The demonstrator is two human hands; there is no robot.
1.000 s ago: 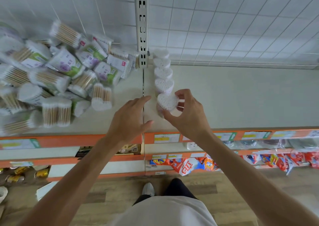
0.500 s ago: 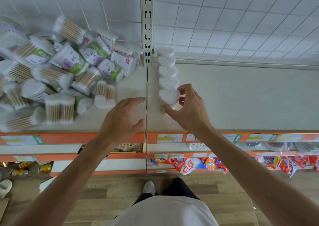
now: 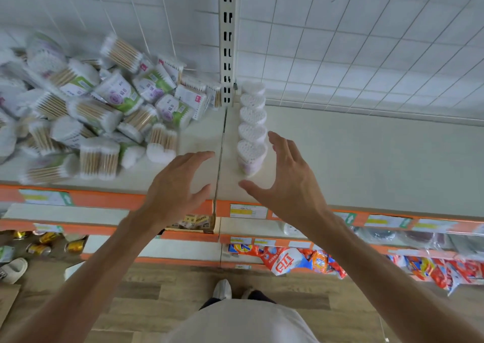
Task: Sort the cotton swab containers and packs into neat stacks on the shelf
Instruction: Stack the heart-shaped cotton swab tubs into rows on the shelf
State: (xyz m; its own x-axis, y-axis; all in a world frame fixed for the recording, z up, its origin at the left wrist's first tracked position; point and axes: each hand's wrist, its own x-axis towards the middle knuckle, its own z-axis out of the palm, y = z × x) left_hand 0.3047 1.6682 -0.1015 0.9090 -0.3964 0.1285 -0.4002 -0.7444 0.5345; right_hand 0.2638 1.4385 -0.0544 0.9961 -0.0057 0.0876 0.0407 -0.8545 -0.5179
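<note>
Both hands hover spread wide, holding nothing: right hand (image 3: pixel 289 183) at 3 o'clock of the front heart-shaped container (image 3: pixel 251 156), left hand (image 3: pixel 175 185) at 8 o'clock; jumbled packs (image 3: pixel 104 112) lie at 9 o'clock on the shelf (image 3: pixel 366 159).

White heart-shaped swab containers (image 3: pixel 252 152) with pinkish sides, on a pale cream shelf (image 3: pixel 366 159) edged in orange. White, green and purple packs (image 3: pixel 117 94), tan wooden sticks. White grid back panel (image 3: pixel 353 41).
</note>
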